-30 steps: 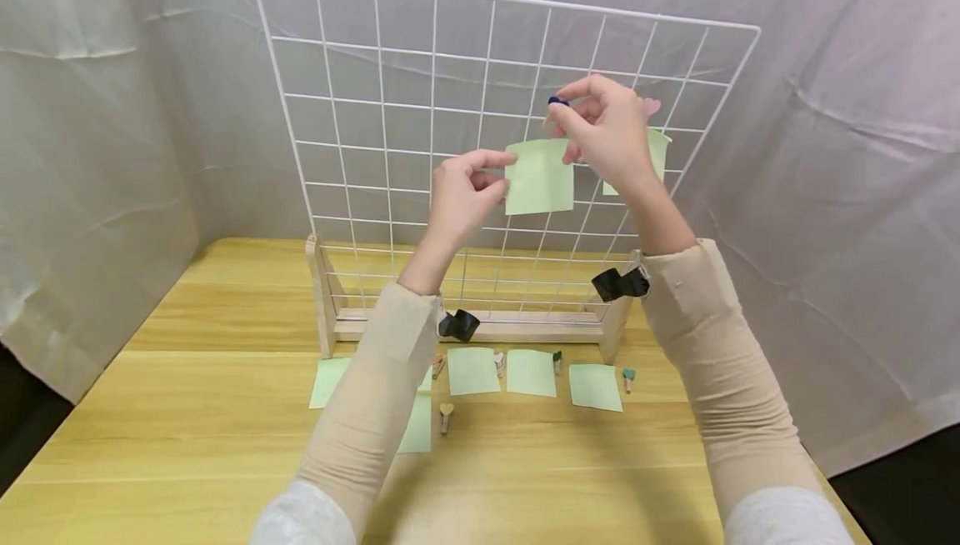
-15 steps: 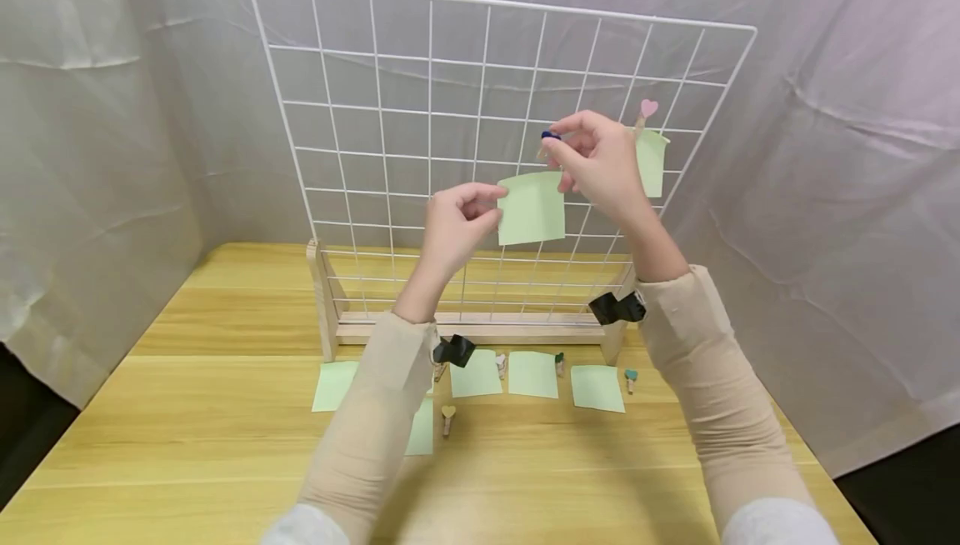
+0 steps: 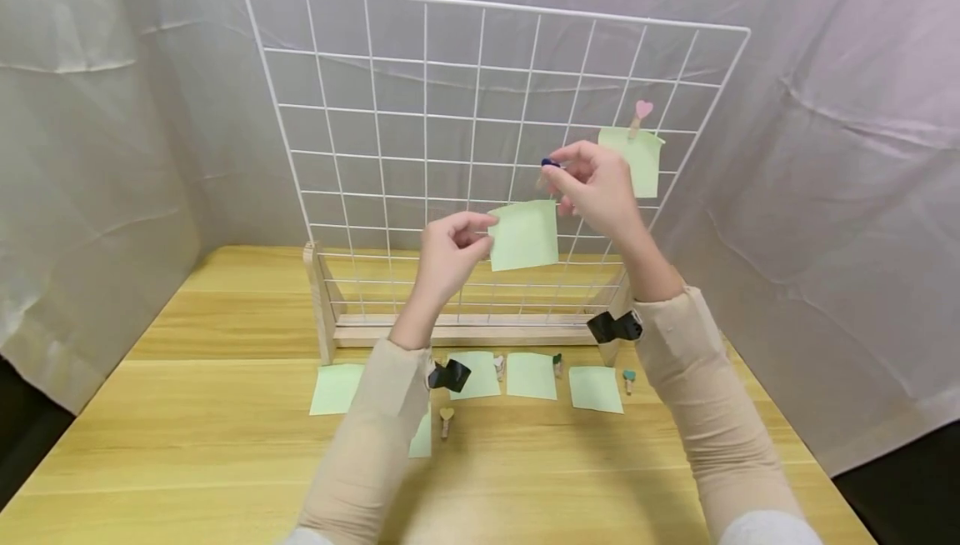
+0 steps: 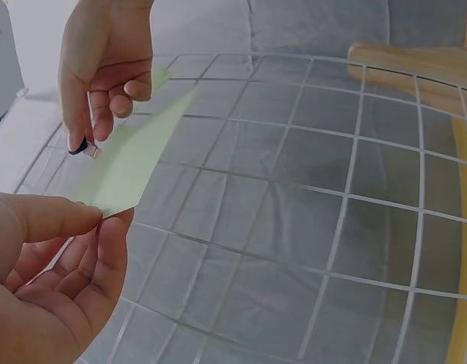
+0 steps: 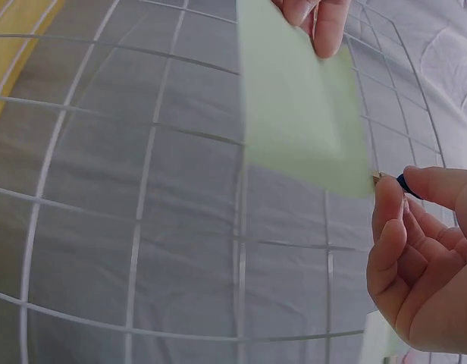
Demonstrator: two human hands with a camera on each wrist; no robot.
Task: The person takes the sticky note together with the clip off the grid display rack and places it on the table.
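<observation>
My left hand (image 3: 448,255) pinches a pale green paper note (image 3: 525,237) by its left edge, between thumb and fingertips. The note hangs in front of the white wire grid (image 3: 405,157). Just above the note's upper right corner, my right hand (image 3: 598,187) pinches a small wooden clothespin with a dark blue top (image 3: 551,163). In the right wrist view the clothespin's wooden tip (image 5: 377,177) points at the note's corner. Another green note (image 3: 643,163) hangs at the grid's upper right under a clothespin with a pink heart (image 3: 642,110).
Wooden feet (image 3: 321,303) hold the grid upright on the wooden table (image 3: 225,445). Before it lie several green notes (image 3: 532,376) and small clothespins, one with a yellow heart (image 3: 447,422) and one with a teal heart (image 3: 628,380). Grey cloth (image 3: 840,195) hangs behind and beside.
Both hands have moved down along the grid with the note and the blue clothespin. The pinned note with the pink heart now shows fully, no longer behind the right hand.
</observation>
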